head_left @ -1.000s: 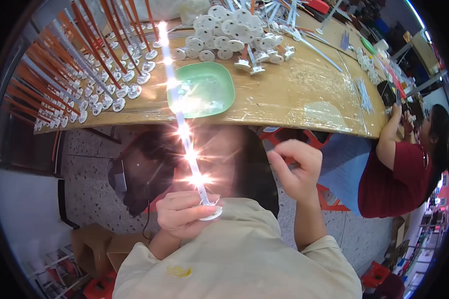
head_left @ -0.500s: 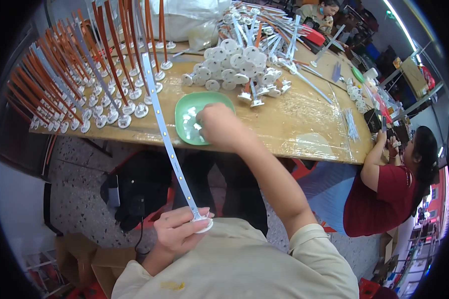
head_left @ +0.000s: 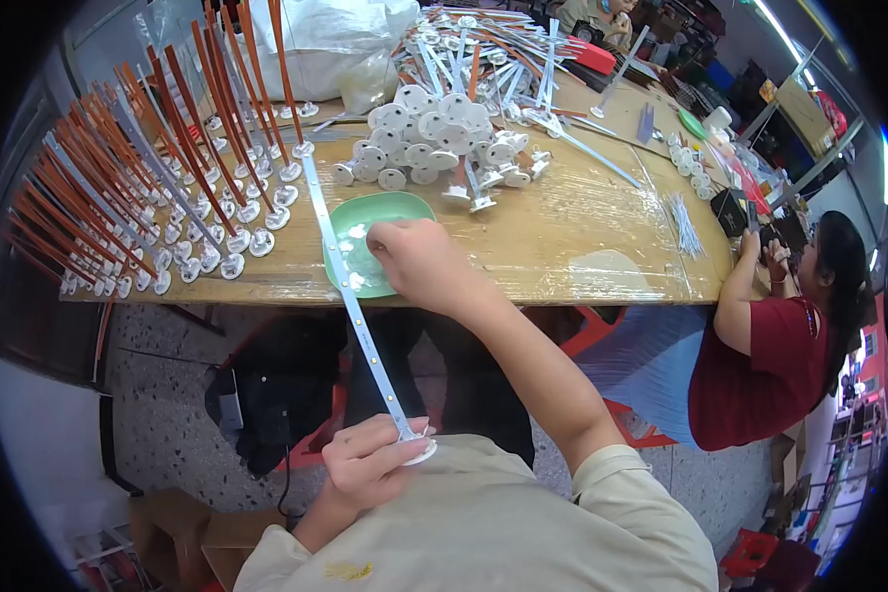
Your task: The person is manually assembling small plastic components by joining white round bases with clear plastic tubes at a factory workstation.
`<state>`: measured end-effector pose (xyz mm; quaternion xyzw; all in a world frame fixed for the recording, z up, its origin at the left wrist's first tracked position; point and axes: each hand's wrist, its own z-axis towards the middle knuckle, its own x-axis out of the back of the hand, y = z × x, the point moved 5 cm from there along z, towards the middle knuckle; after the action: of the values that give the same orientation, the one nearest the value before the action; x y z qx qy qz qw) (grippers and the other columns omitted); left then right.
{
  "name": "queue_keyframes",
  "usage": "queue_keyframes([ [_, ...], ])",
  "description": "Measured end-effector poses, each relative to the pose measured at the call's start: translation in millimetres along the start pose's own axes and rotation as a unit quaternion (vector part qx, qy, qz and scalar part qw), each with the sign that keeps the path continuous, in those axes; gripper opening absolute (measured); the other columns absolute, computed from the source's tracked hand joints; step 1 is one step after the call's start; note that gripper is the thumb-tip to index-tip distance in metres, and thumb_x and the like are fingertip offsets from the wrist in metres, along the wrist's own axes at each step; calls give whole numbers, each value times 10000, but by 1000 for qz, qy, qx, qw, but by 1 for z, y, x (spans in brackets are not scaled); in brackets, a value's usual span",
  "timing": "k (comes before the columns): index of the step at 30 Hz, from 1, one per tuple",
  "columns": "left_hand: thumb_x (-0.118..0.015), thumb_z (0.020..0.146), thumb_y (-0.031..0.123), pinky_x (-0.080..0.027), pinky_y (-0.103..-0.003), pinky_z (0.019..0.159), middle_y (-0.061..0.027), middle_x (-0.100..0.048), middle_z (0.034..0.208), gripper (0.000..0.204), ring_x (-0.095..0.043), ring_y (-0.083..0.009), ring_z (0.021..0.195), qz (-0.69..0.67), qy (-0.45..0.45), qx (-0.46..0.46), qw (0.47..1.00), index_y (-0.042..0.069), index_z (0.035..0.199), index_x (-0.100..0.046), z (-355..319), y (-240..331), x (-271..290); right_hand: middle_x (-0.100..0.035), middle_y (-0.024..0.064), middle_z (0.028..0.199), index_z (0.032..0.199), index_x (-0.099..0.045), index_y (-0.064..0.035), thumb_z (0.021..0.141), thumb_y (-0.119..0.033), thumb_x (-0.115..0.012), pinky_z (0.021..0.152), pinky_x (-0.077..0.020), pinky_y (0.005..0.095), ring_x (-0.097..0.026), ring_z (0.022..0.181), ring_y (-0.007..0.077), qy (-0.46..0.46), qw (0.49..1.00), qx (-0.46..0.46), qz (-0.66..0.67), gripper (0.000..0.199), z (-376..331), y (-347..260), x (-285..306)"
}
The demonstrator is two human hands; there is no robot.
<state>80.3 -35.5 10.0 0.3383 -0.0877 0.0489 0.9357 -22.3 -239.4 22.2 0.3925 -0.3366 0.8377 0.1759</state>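
Note:
My left hand (head_left: 367, 466) is closed on a long white LED strip (head_left: 372, 357), gripping it at the round white base (head_left: 422, 453) near my shirt. The strip slants away from me, and its far part crosses over the left side of a green dish (head_left: 405, 204). Small white pieces (head_left: 357, 235) lie in that dish. Above the dish's right side is my right hand (head_left: 432, 264), fingers curled together. Whatever those fingertips may hold is hidden.
Orange and white strips on round bases (head_left: 183, 197) stand upright across the table's left. Behind the dish rises a heap of similar pieces with white discs (head_left: 434, 128). At the right, a co-worker in a red top (head_left: 760, 385) sits by the table edge.
My right hand, blurred with its fingers down in the dish before, now appears sharper, near the dish's right side. My left hand keeps its grip on the strip. The whole view has shifted slightly.

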Motion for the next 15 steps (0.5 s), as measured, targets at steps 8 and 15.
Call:
queue_keyframes([
  [8,-861,617,-10,-578,-303,606,-188,-724,867,357,-717,-263,683,54,29,54,997,39,935,-707,-7,9,-4,-706,92,794,920,-688,63,853,76,-657,600,-558,230,-681,686,112,119,937,-131,300,75,-129,-42,68],
  [15,-822,641,-98,-587,-354,770,-290,-687,1012,521,-732,-307,863,41,47,41,997,-51,1125,-634,22,-1,-25,-707,124,802,903,-684,82,828,133,-651,587,-562,230,-683,670,134,181,819,-238,489,98,-179,-46,70],
])
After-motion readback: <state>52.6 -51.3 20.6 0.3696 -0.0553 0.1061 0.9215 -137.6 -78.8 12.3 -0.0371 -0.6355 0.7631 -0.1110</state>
